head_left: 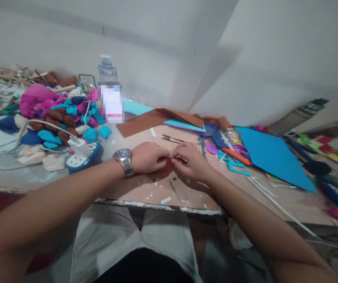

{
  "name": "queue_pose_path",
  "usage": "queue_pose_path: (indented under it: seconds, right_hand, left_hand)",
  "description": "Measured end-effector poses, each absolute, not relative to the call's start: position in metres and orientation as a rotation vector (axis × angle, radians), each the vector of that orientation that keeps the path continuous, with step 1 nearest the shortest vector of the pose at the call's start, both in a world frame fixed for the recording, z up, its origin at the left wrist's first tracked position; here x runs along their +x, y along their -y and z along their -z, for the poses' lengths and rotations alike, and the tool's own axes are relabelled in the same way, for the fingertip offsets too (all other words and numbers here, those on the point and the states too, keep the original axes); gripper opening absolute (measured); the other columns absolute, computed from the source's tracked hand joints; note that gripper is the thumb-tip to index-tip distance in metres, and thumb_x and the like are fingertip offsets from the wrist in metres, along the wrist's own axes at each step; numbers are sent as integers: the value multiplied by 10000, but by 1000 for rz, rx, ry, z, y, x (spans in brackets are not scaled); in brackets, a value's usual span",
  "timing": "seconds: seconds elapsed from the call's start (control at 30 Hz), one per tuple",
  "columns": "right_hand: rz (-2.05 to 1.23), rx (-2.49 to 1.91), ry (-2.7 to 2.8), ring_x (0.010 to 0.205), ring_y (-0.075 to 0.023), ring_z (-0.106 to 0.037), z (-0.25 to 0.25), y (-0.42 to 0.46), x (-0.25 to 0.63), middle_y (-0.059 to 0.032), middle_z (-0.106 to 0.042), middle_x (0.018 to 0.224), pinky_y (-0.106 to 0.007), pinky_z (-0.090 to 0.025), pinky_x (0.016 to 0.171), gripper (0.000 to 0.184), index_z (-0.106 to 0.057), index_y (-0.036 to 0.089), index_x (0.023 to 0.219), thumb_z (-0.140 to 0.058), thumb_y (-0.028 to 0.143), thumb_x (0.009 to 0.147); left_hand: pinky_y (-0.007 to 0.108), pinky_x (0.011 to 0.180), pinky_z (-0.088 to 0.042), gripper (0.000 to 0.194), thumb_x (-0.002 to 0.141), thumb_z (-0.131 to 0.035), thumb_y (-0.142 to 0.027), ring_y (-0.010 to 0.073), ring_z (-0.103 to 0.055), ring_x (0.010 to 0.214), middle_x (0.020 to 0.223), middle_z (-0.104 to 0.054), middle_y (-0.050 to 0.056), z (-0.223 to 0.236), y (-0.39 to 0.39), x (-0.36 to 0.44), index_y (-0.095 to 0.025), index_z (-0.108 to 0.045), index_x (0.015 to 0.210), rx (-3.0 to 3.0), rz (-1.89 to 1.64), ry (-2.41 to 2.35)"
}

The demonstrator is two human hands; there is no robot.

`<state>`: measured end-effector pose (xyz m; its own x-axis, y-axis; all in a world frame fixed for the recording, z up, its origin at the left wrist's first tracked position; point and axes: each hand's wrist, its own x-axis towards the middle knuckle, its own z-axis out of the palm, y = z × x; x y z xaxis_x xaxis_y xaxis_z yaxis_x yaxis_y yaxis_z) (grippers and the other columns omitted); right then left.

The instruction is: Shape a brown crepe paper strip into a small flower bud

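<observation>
My left hand [149,157], with a watch [123,161] on its wrist, is closed above the middle of the table. My right hand [191,161] meets it there, fingers curled and pinched. The fingertips of both nearly touch. Something small and brownish shows between and under them, too hidden to name. Just beyond the hands lie slim pen-like tools [173,139]. A folded strip of brown paper [142,121] rests farther back. Small white paper scraps [165,200] are scattered on the tabletop [145,188] in front of my hands.
Left of my arm stand a blue-and-white power socket [82,159] with a plugged-in charger and a heap of coloured crumpled bundles [51,106]. A phone [112,104] leans against a clear bottle [107,70]. To the right are an orange cutter [236,156] and a blue sheet [275,155].
</observation>
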<state>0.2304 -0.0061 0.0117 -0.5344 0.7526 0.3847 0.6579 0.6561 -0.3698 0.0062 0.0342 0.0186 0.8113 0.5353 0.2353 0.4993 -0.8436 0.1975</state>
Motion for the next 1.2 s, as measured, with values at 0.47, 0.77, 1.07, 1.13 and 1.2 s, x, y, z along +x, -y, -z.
queue_pose_path:
  seconds: [0.47, 0.77, 1.07, 1.13, 1.2]
  right_hand:
    - [-243, -1036, 2394, 935, -228, -610, -14, 6, 232, -44, -703, 875, -432, -404, 949, 53, -654, 211, 877, -603, 197, 879]
    - [-244, -1004, 2454, 937, -238, -617, -14, 5, 234, -60, -720, 890, -449, -414, 948, 96, -670, 222, 885, -590, 243, 932]
    - [-246, -991, 2448, 928, -237, -643, -15, 5, 232, -61, -740, 918, -441, -424, 945, 82, -691, 226, 946, -627, 277, 935]
    - [-246, -995, 2434, 919, -235, -652, -14, 5, 232, -62, -745, 909, -435, -431, 938, 92, -694, 226, 928, -616, 273, 942]
    - [-245, -999, 2418, 904, -231, -659, -14, 5, 231, -58, -750, 894, -429, -435, 929, 103, -701, 229, 907, -611, 263, 943]
  left_hand:
    - [254, 575, -301, 356, 962, -511, -365, 112, -447, 557, 597, -587, -13, -26, -37, 2, -151, -683, 734, 2454, -340, -674]
    - [248, 571, -287, 372, 953, -525, -419, 110, -407, 571, 590, -503, -31, -24, -39, 0, -158, -621, 707, 2330, -271, -678]
    - [244, 553, -271, 429, 914, -577, -522, 106, -354, 572, 589, -461, -32, -17, -44, 2, -146, -642, 719, 2175, -242, -684]
    - [242, 549, -265, 453, 915, -571, -551, 105, -339, 574, 591, -437, -35, -16, -45, 3, -146, -641, 723, 2154, -254, -682]
    - [242, 546, -256, 473, 920, -558, -570, 102, -319, 571, 589, -411, -39, -16, -45, 3, -147, -632, 720, 2156, -251, -692]
